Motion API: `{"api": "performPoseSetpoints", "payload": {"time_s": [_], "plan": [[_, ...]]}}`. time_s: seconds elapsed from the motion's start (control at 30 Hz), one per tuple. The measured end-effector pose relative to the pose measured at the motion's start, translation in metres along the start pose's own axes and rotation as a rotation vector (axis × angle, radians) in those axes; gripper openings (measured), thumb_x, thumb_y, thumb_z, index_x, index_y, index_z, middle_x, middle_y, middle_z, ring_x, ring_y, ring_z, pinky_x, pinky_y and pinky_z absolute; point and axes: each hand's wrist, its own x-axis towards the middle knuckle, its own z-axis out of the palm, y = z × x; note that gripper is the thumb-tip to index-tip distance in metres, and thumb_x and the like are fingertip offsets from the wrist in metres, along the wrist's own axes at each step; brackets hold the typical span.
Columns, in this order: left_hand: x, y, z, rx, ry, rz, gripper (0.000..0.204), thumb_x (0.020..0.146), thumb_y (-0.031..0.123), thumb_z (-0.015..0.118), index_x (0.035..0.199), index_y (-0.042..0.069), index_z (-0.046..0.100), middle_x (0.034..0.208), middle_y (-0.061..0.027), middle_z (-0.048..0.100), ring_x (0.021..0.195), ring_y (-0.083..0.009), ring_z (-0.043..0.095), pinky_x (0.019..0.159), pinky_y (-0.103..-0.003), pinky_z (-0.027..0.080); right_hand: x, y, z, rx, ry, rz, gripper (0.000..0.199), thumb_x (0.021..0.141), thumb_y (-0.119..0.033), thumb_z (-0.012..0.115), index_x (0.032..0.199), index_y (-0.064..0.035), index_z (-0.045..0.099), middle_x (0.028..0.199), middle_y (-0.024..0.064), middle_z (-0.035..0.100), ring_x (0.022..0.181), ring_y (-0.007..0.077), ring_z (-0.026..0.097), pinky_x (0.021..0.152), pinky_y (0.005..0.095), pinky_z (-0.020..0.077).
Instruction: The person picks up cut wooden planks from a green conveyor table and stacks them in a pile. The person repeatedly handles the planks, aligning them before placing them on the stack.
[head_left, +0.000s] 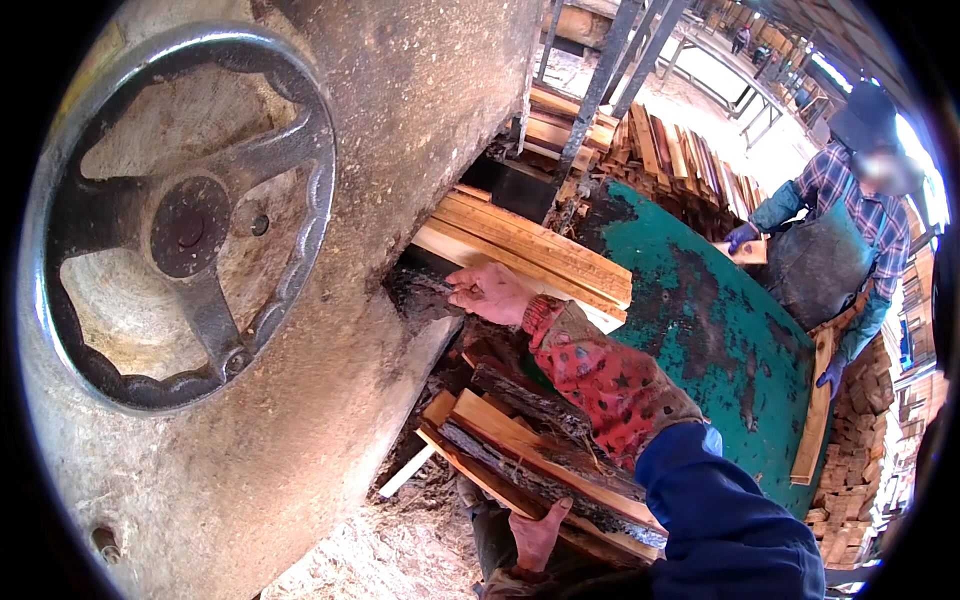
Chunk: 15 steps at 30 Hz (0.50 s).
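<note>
At the bottom centre my left hand [538, 537] is closed on the edge of a bark-edged wooden slab [500, 473], its thumb showing. That slab lies in a pile of rough strips, one a pale board [560, 462]. My right hand [492, 294] reaches in from the lower right, beside a stack of sawn boards [535, 245] that juts from the machine. Its fingers are loosely bent, and I see nothing in them. A red patterned cuff [610, 385] and blue sleeve [725, 510] cover that arm. Boards and my body partly hide my left hand.
A large metal handwheel [190, 225] is on the worn machine body [400, 120] at left. Beyond my right arm is a green table [720, 320]. At its far side a co-worker [850, 220] holds wood pieces in gloved hands. Stacked timber [855, 440] stands at right.
</note>
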Motion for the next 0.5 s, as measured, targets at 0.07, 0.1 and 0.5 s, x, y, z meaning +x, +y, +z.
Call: {"api": "performPoseSetpoints", "payload": {"time_s": [0.07, 0.1, 0.5], "plan": [[0.001, -0.002, -0.002, 0.002, 0.011, -0.006, 0.038, 0.072, 0.007, 0.082, 0.102, -0.005, 0.062, 0.096, -0.0056, 0.067, 0.083, -0.0141, 0.061, 0.076, -0.029, 0.051, -0.009, -0.019, -0.006, 0.031, 0.045, -0.015, 0.031, 0.084, -0.021, 0.068, 0.107, -0.0004, 0.067, 0.086, 0.0133, 0.07, 0.076, 0.016, 0.065, 0.072, 0.0282, 0.053], [0.001, -0.004, -0.002, 0.003, 0.013, -0.018, 0.038, 0.072, 0.007, 0.082, 0.102, -0.005, 0.062, 0.096, -0.0057, 0.067, 0.083, -0.0141, 0.061, 0.076, -0.029, 0.051, -0.012, -0.023, -0.014, 0.028, 0.117, -0.054, 0.028, 0.084, -0.02, 0.068, 0.105, -0.0014, 0.068, 0.085, 0.0131, 0.07, 0.076, 0.0158, 0.066, 0.071, 0.0287, 0.0531], [0.0, -0.006, -0.001, 0.023, 0.006, -0.034, 0.039, 0.072, 0.006, 0.081, 0.104, -0.004, 0.062, 0.096, -0.0052, 0.066, 0.082, -0.0145, 0.061, 0.075, -0.03, 0.052, 0.083, 0.023, -0.101, -0.286, 0.324, 0.053, 0.047, 0.084, -0.043, 0.061, 0.107, -0.0031, 0.067, 0.105, 0.0216, 0.065, 0.102, 0.0311, 0.063, 0.087, 0.037, 0.049]]}}
